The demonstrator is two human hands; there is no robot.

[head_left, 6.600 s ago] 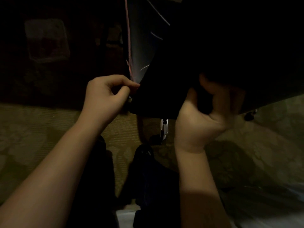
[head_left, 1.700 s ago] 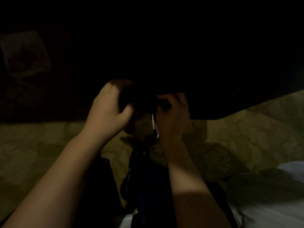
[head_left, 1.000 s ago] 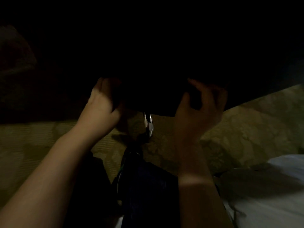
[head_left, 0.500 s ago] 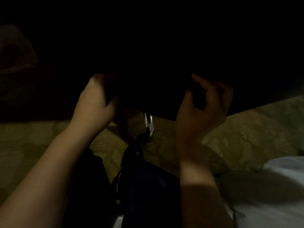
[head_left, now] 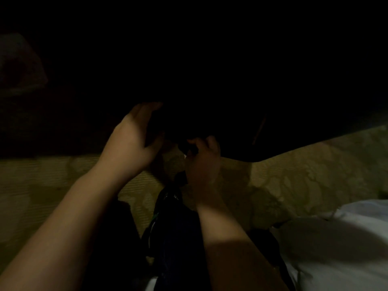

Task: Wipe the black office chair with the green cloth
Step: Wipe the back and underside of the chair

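Both bare forearms reach far from the near edge and draw together at the middle. The left hand point(head_left: 134, 141) is raised, its fingers straight and together, palm turned right, thumb spread. Just right of it and lower, the right hand point(head_left: 204, 162) has curled fingers; any grip is lost in shadow.

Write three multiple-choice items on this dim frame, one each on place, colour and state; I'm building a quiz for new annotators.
1. Where does the white fabric lie? A) upper left B) lower right C) top centre
2. What colour is the patterned floor? A) olive-tan B) blue C) red
3. How are the right hand's fingers? A) spread flat B) out of view C) curled
1 B: it fills that corner. 2 A: lit patches show olive-tan. 3 C: they curl round a small dark object.
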